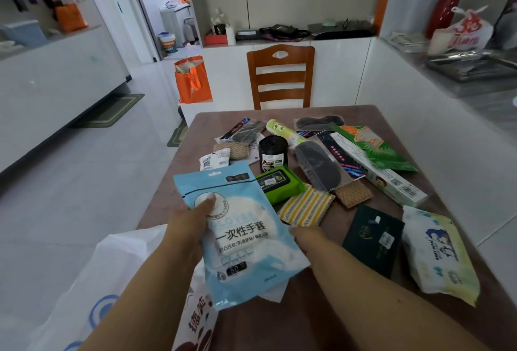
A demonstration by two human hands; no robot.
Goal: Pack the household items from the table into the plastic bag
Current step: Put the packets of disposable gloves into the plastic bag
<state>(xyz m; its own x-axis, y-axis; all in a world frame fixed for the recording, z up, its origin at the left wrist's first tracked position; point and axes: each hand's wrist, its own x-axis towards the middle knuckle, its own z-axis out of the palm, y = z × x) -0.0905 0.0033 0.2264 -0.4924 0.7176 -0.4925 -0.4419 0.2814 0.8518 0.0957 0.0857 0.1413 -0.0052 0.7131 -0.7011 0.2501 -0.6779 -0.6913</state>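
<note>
My left hand (188, 227) grips a light blue pack of disposable gloves (240, 238) by its left edge, thumb on the front, above the table's near left corner. My right hand (305, 238) reaches under the pack's right side; its fingers are hidden behind the pack. A white plastic bag (112, 275) with blue print lies below my left arm at the table's near left edge. Further back lie a green wipes pack (279, 187), a yellow striped sponge (306, 206) and a black roll of bags (272, 152).
The brown table (313, 300) carries several more items: a dark green box (373, 241), a white wet-wipes pack (440, 252), a long white box (383, 171), a black eye mask (319, 166). A wooden chair (281, 79) stands behind the table. An orange bag (193, 80) sits on the floor.
</note>
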